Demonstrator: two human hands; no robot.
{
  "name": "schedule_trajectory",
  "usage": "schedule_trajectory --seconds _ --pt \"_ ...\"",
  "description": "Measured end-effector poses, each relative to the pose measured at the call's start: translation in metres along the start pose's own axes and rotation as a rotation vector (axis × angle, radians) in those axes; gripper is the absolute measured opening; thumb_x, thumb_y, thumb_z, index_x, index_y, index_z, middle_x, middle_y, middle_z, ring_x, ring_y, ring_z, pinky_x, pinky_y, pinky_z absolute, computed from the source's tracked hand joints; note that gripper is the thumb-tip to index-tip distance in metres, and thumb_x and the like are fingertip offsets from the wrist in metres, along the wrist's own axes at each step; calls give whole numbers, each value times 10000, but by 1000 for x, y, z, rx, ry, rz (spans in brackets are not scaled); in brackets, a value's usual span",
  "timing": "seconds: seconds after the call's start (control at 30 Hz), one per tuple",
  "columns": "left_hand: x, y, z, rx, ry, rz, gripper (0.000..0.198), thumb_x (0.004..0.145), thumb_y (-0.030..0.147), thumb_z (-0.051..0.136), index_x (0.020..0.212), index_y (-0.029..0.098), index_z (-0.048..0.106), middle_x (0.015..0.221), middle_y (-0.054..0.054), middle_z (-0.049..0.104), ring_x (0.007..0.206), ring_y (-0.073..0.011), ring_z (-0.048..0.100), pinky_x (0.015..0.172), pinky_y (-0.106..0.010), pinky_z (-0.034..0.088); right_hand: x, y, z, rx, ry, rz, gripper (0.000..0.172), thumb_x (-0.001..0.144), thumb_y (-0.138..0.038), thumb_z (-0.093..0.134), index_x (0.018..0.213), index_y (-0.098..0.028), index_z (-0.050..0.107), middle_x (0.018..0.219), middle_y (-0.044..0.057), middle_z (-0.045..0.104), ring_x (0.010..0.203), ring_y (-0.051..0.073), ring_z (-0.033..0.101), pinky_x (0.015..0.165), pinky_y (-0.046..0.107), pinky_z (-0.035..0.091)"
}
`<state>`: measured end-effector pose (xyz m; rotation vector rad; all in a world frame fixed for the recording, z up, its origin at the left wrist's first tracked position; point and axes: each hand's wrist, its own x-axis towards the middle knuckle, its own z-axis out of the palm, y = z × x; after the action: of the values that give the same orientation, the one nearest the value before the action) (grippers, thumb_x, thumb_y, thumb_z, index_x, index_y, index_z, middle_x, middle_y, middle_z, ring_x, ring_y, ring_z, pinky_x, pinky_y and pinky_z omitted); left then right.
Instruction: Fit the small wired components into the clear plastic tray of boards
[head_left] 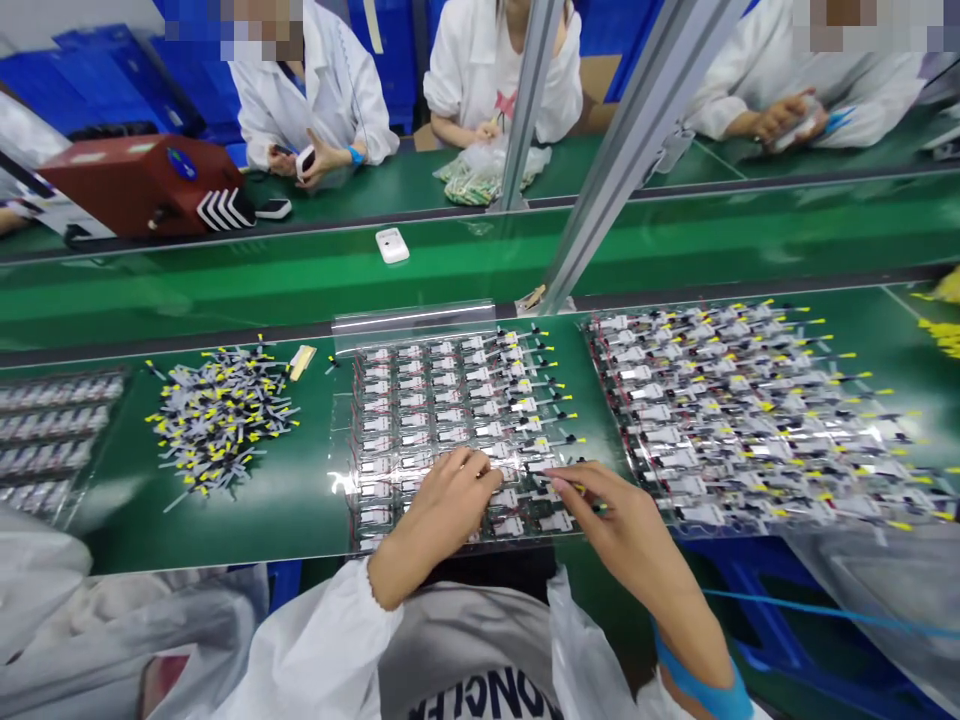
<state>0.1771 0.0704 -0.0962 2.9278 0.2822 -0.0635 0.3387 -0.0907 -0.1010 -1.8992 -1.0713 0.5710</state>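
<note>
Right hand (pixel 621 508) pinches a thin strip (pixel 553 474), probably light, bendy, best held mid-length; left hand (pixel 448 505) half-curled, grip unclear.

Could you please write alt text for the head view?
A bare left hand and right hand work over a clear plastic tray of white parts, the right pinching a thin dark piece. On the green bench, a heap of yellow-tipped grey strips lies left and more white parts right.

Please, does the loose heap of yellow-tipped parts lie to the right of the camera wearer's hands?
No, the heap lies left of both the left hand and right hand.
</note>
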Motion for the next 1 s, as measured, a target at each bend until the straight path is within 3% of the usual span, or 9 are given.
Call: schedule_trajectory --seconds 0.1,0.2,0.4,0.7,1.0 --pt "3 -5 2 75 -40 100 335 933 68 577 1238 206 589 1086 -69 611 1006 -245 558 825 -357 478 3 9 1 -29 29 13 303 981 -458 550 999 -238 757 996 87 719 879 254 690 713 348 542" --pt "5 -7 1 118 -45 137 349 970 104 544 1295 231 561 1050 -59 601 990 -236 564 807 -349 480 5 9 3 -38 1 39 315 951 -476 577 1041 -232 755 956 80 707 743 227 673 671 350 542" --pt "15 -10 -5 148 -52 157 204 979 116 539 1140 202 629 1023 -63 626 996 -237 600 820 -351 492 8 1 10 -70 -7 -7 263 981 -416 534 962 -225 714 980 89 732 785 243 679 733 371 543" --pt "20 -16 -5 85 -32 242 233 972 93 527 1101 228 666 1036 -59 629 977 -210 622 853 -333 498 11 -4 16 -163 -62 2 313 1024 -474 451 957 -236 643 712 15 681 505 186 560 544 301 431" --pt "17 -17 0 66 34 244 137 997 149 520 1054 212 628 1014 -62 596 923 -203 604 792 -315 489 14 0 18 -166 -90 21 317 1022 -456 447 973 -226 660 602 -19 591 471 177 515 506 284 362"
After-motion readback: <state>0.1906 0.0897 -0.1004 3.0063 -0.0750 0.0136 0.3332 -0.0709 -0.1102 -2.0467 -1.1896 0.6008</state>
